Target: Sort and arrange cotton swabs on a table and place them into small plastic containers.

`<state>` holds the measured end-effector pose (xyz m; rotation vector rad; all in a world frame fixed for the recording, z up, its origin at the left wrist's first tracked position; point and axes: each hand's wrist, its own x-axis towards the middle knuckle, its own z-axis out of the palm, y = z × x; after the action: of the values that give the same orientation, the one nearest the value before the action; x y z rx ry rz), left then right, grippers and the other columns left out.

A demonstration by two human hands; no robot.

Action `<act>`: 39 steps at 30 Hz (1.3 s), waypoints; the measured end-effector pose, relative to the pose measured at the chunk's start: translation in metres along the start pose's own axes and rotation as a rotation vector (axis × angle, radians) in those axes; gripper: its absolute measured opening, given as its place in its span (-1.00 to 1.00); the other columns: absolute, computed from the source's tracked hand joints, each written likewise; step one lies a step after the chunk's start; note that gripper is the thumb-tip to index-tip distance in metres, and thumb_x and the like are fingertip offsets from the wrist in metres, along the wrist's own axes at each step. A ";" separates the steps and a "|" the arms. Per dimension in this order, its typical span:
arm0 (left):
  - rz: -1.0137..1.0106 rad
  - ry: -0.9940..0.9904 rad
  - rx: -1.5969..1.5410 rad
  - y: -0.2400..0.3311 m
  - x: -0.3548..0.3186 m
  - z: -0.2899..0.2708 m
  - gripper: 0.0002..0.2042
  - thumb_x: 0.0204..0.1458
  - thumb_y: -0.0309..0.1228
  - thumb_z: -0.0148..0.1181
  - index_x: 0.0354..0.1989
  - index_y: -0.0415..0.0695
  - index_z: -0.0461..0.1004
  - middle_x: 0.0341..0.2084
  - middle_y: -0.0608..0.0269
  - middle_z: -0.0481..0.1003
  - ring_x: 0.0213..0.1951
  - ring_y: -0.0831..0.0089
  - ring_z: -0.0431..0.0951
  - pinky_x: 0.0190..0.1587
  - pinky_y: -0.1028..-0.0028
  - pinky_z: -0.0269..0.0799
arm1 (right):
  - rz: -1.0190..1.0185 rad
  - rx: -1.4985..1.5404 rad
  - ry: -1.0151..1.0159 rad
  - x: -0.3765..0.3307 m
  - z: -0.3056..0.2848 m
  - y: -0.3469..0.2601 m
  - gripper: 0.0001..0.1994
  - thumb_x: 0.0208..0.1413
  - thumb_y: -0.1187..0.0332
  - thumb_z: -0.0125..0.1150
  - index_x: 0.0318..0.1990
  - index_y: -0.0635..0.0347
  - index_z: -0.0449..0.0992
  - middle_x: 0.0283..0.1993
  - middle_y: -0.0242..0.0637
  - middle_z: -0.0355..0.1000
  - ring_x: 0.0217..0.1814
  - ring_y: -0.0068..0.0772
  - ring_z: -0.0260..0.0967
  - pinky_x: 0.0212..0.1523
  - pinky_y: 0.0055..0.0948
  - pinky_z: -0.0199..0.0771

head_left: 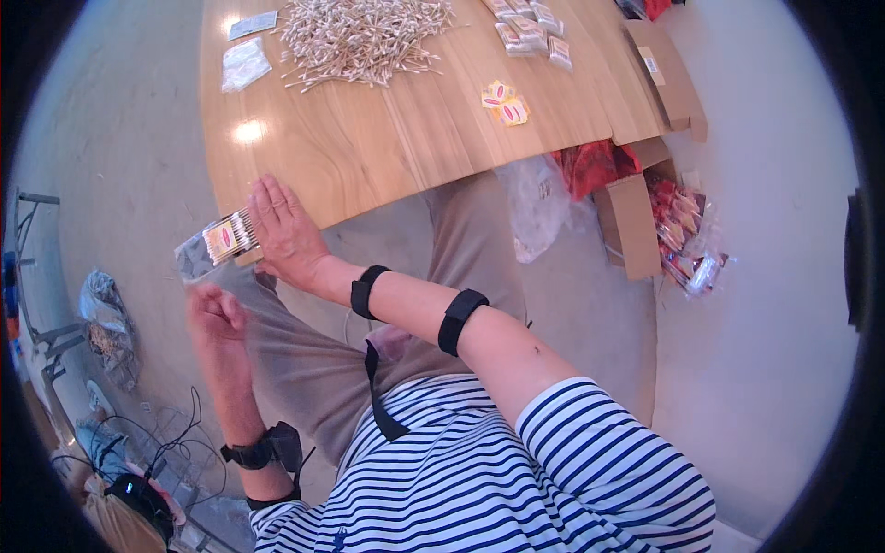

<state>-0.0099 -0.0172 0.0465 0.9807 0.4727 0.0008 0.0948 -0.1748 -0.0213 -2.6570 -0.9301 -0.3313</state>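
Observation:
A row of cotton swabs [244, 225] with a yellow, white and red label card [224, 239] lies at the table's near left corner. Clear plastic film [192, 262] shows around its outer end. My right hand [288, 234] lies against the swabs' inner end, its fingers stretched out flat on the table edge. A small tan block-like piece [247, 257] sits under the swabs beside that hand. Just below the film, my left hand [218, 311] is apart from the pack, its fingers curled in and slightly blurred. Whatever it may hold is hidden.
Loose cotton swabs [359, 41] are heaped at the table's far side. Filled packs [530, 32] lie right of them, above loose label cards [505, 103]. Clear bags [245, 64] lie far left. An open cardboard box [629, 226] stands beyond the table's right edge.

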 end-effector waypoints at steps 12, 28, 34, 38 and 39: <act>0.833 -0.272 0.397 0.143 0.013 0.118 0.14 0.01 0.59 -0.29 0.48 -0.26 0.06 0.47 -0.18 0.03 0.52 0.05 -0.03 0.52 0.07 -0.28 | -0.007 -0.049 0.004 -0.001 0.003 -0.002 0.13 -0.20 -0.22 0.43 0.36 0.53 0.14 0.49 0.27 0.00 0.61 0.23 -0.18 0.58 0.04 -0.23; 0.238 0.365 0.107 -0.013 0.009 0.012 -0.70 0.35 -0.17 0.02 -0.30 -0.13 0.49 -0.45 0.32 0.53 -0.39 0.54 0.48 -0.28 0.50 0.38 | 0.022 0.099 -0.062 0.000 -0.003 -0.002 0.07 -0.24 0.00 0.54 0.35 0.52 0.15 0.48 0.25 0.02 0.60 0.20 -0.13 0.56 0.05 -0.13; 0.124 0.401 0.164 -0.065 0.019 0.011 -0.91 0.16 -0.47 0.24 -0.27 -0.14 0.44 -0.47 0.37 0.48 -0.43 0.63 0.45 -0.35 0.60 0.35 | 0.001 0.086 0.005 0.000 0.003 -0.001 0.05 -0.22 0.08 0.53 0.38 0.53 0.11 0.48 0.28 0.01 0.60 0.21 -0.12 0.55 0.06 -0.10; 0.282 0.451 0.314 -0.079 0.044 0.008 -0.79 0.00 -0.60 0.35 -0.28 -0.17 0.40 -0.47 0.42 0.44 -0.44 0.68 0.41 -0.39 0.62 0.36 | -0.020 0.028 0.013 0.001 0.006 -0.002 0.03 -0.21 0.10 0.50 0.38 0.52 0.11 0.49 0.28 0.01 0.60 0.22 -0.11 0.55 0.06 -0.08; 0.282 0.451 0.313 -0.079 0.047 0.009 -0.79 0.00 -0.60 0.35 -0.28 -0.17 0.40 -0.47 0.42 0.44 -0.44 0.68 0.41 -0.39 0.62 0.36 | -0.016 0.035 -0.015 0.000 0.004 -0.003 0.02 -0.19 0.11 0.48 0.38 0.52 0.11 0.49 0.28 0.00 0.60 0.21 -0.11 0.55 0.05 -0.08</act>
<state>0.0194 -0.0591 -0.0310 1.3566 0.7582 0.4199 0.0939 -0.1714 -0.0239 -2.6253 -0.9539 -0.2968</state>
